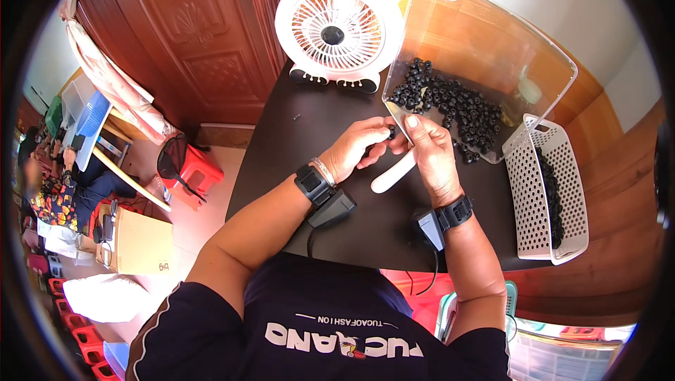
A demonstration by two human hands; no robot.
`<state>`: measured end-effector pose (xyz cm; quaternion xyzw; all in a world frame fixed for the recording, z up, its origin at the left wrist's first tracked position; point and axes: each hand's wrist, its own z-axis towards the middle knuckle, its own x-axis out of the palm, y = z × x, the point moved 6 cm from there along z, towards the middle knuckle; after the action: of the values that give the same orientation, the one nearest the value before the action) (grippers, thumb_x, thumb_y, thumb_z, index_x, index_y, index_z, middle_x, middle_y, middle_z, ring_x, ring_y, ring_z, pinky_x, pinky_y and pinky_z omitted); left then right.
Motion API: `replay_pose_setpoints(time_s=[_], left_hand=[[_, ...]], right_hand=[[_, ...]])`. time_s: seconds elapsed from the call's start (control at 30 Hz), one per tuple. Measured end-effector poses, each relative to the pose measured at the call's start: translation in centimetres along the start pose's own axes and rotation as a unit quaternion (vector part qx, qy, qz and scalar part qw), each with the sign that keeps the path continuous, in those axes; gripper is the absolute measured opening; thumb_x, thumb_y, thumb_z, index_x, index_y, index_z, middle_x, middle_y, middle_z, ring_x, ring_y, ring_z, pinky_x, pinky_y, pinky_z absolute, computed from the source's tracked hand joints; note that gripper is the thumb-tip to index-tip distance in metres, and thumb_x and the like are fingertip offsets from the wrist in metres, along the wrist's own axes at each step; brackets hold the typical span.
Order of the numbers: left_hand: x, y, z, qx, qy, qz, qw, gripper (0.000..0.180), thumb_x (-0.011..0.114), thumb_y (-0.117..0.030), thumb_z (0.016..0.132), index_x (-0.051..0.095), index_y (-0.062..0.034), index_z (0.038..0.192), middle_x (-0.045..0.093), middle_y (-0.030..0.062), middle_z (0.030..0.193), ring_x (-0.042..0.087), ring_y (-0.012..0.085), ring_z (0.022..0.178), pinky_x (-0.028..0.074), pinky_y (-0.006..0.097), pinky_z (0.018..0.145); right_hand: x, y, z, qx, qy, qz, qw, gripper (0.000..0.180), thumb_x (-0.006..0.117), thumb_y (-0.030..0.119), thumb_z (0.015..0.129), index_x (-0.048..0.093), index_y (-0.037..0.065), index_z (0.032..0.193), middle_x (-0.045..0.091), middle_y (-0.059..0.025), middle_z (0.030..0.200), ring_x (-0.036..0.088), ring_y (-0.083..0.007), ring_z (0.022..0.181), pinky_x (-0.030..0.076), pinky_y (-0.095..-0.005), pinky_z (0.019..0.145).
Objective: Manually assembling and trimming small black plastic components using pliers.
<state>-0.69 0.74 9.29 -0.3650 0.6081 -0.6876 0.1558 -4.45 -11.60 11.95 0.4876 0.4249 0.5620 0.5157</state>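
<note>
My left hand [360,146] is over the table's middle, its fingers pinched on a small black round piece [391,131]. Close beside it, my right hand [431,156] is closed round a tool with a smooth white handle [394,173]. The handle's rounded end points down to the left; the tool's working end, near the left fingertips, is too small to make out. Just beyond both hands, many similar black pieces [467,110] lie in a clear plastic bin [485,36]. Each wrist wears a black strap with a grey device.
A white fan [332,33] stands at the back of the dark table [274,163]. On the right is a white perforated basket [538,195] holding dark pieces. Black cables hang from the wrist devices. A red stool [193,177] and a cardboard box [140,240] stand left; another person sits farther off.
</note>
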Motion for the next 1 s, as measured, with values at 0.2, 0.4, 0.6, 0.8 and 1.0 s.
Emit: replay_pose_setpoints(time_s=[0.2, 0.4, 0.6, 0.8, 1.0], left_hand=[[-1.0, 0.9, 0.1, 0.021, -0.059, -0.009, 0.998, 0.026, 0.046, -0.029, 0.094, 0.055, -0.0047, 0.093, 0.044, -0.0012, 0.062, 0.038, 0.0055, 0.051, 0.027, 0.02, 0.041], [-1.3, 0.8, 0.0, 0.046, -0.084, -0.006, 0.995, 0.027, 0.045, -0.03, 0.095, 0.056, -0.0059, 0.092, 0.043, -0.0024, 0.062, 0.038, 0.0048, 0.051, 0.027, 0.02, 0.042], [-1.0, -0.7, -0.2, 0.148, -0.086, 0.166, 0.971, 0.03, 0.046, -0.033, 0.096, 0.058, -0.0057, 0.098, 0.046, -0.006, 0.068, 0.039, 0.0022, 0.057, 0.029, 0.018, 0.049], [-0.7, -0.5, -0.1, 0.142, -0.07, 0.168, 0.973, 0.029, 0.046, -0.033, 0.096, 0.058, -0.0062, 0.102, 0.047, -0.0068, 0.071, 0.039, 0.0006, 0.059, 0.03, 0.017, 0.05], [0.1, -0.7, -0.6, 0.161, -0.075, 0.15, 0.973, 0.025, 0.05, -0.024, 0.094, 0.055, -0.0032, 0.106, 0.048, -0.0061, 0.072, 0.037, 0.0003, 0.056, 0.029, 0.017, 0.047]], right_hand=[[0.7, -0.3, 0.0, -0.018, -0.023, 0.012, 0.999, 0.029, 0.057, 0.03, 0.093, 0.066, 0.003, 0.091, 0.064, -0.0038, 0.078, 0.06, -0.0107, 0.07, 0.049, -0.0255, 0.067], [1.1, -0.2, -0.3, -0.058, -0.024, 0.015, 0.998, 0.029, 0.056, 0.028, 0.094, 0.066, 0.001, 0.092, 0.064, -0.0043, 0.084, 0.061, -0.0116, 0.071, 0.05, -0.026, 0.067], [2.0, 0.6, -0.6, -0.055, 0.013, 0.015, 0.998, 0.028, 0.055, 0.027, 0.094, 0.065, 0.001, 0.094, 0.062, -0.0042, 0.087, 0.06, -0.0112, 0.073, 0.05, -0.0253, 0.067], [2.1, 0.1, -0.5, -0.056, 0.022, 0.048, 0.997, 0.029, 0.055, 0.028, 0.094, 0.065, 0.001, 0.095, 0.062, -0.0038, 0.087, 0.06, -0.0111, 0.074, 0.051, -0.0257, 0.068], [0.8, -0.6, -0.3, -0.062, -0.043, 0.061, 0.995, 0.025, 0.058, 0.026, 0.093, 0.067, 0.002, 0.09, 0.062, -0.004, 0.092, 0.061, -0.0116, 0.074, 0.053, -0.0261, 0.065]])
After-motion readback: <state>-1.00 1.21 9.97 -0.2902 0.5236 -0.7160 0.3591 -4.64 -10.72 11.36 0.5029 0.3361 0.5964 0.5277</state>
